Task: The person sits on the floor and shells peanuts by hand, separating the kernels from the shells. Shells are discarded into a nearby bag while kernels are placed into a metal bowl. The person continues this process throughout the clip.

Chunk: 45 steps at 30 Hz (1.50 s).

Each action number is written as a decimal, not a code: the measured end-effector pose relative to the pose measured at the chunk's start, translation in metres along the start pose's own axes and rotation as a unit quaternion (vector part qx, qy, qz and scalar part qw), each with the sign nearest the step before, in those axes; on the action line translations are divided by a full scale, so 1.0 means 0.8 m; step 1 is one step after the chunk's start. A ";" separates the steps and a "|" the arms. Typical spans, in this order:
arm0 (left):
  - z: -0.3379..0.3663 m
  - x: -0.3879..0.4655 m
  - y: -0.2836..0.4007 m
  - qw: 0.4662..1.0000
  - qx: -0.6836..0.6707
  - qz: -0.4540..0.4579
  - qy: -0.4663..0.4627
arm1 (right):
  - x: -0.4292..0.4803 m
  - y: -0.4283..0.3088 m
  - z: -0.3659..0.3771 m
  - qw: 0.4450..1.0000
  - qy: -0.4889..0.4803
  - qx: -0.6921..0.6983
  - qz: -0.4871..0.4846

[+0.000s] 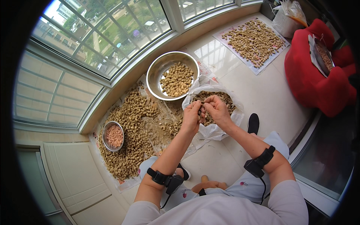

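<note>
My left hand (192,116) and my right hand (217,109) meet, thumbs close together, over an open white plastic bag (237,116). Both pinch a small brown piece (202,103), apparently peanut; its exact shape is hidden by the fingers. A thin dry stalk (194,97) sticks out leftward near the fingertips. Broken peanut shells (225,98) fill the bag beneath. Just beyond it stands a steel basin (153,81) with unshelled peanuts (177,80) inside. To the left, a small steel bowl (105,137) of shelled pink kernels (114,136) rests on the peanut heap.
A wide heap of unshelled peanuts (132,123) covers sheeting on the left floor. More peanuts (253,39) are spread on a sheet at the far right. On a red cloth-covered seat (302,73) sits a pan of kernels (324,57). Barred windows (112,31) line the far side.
</note>
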<state>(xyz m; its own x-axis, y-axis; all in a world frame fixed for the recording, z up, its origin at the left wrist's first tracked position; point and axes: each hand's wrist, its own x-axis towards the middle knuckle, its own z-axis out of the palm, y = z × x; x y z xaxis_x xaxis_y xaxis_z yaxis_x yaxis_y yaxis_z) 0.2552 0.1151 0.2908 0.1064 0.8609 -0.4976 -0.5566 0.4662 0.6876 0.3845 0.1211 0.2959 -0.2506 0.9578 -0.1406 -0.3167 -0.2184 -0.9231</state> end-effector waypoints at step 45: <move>-0.003 0.004 0.020 0.993 0.000 -0.095 -0.076 | 0.012 -0.008 -0.044 0.976 0.014 0.190 0.101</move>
<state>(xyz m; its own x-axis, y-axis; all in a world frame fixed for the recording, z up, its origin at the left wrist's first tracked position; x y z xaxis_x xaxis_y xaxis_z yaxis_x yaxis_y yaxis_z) 0.2445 0.1247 0.2991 0.3324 0.7782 -0.5329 -0.5152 0.6231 0.5885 0.4160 0.1380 0.2881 -0.3189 0.8918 -0.3208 -0.5816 -0.4514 -0.6767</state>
